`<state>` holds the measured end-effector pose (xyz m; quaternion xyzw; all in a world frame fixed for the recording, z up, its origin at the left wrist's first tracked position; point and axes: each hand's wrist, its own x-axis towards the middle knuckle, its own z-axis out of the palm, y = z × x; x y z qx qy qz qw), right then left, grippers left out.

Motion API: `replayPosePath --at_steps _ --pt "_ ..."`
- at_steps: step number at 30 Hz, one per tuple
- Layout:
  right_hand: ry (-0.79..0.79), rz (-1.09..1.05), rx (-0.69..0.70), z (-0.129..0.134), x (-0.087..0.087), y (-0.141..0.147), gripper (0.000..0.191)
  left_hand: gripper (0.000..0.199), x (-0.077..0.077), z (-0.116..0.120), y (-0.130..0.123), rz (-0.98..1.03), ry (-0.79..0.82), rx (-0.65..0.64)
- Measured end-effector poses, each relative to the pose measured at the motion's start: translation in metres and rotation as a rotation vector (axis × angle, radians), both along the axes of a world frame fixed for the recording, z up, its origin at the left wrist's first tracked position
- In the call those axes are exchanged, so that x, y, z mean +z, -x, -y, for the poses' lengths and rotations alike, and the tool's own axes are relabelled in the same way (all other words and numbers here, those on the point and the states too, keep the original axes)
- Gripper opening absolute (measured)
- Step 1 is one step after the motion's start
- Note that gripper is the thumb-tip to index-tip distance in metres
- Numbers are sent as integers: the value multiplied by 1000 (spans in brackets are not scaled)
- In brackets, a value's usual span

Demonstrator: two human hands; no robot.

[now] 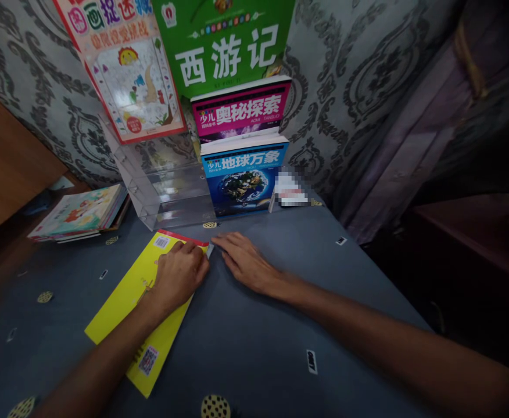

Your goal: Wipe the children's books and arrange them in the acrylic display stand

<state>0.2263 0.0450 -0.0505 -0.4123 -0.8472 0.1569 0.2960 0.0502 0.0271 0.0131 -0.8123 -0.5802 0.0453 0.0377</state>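
A yellow book [128,290] with a red top strip, a barcode and a QR code lies flat and slanted on the dark table. My left hand [180,270] rests on its upper part, fingers curled at the right edge; the fingertips are partly hidden. Just right of the book's top corner, my right hand [250,264] lies on the table with fingers stretched out. Its fingertips are close to that corner, where a thin grey edge shows; whether they touch it I cannot tell.
Behind my hands stands a clear tiered rack [145,200]. It holds a blue book [243,186], a magenta book [241,113], a green book [228,52] and an orange-bordered book [132,87]. A stack of books [80,212] lies left. A purple curtain [385,139] hangs right.
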Motion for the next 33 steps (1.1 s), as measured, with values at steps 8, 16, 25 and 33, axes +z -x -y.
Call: replayPosePath --at_steps 8,16,25,33 --pt "-43 158 12 1 -2 2 60 32 -6 -1 4 -6 -46 -46" --pt "-78 380 -63 12 5 12 52 30 -11 -1 10 22 -96 -122" --pt "-172 476 -60 17 12 16 46 33 -41 -8 64 366 -174 -461" --pt "-153 482 -32 -4 9 30 46 37 -51 -9 73 398 -198 -335"
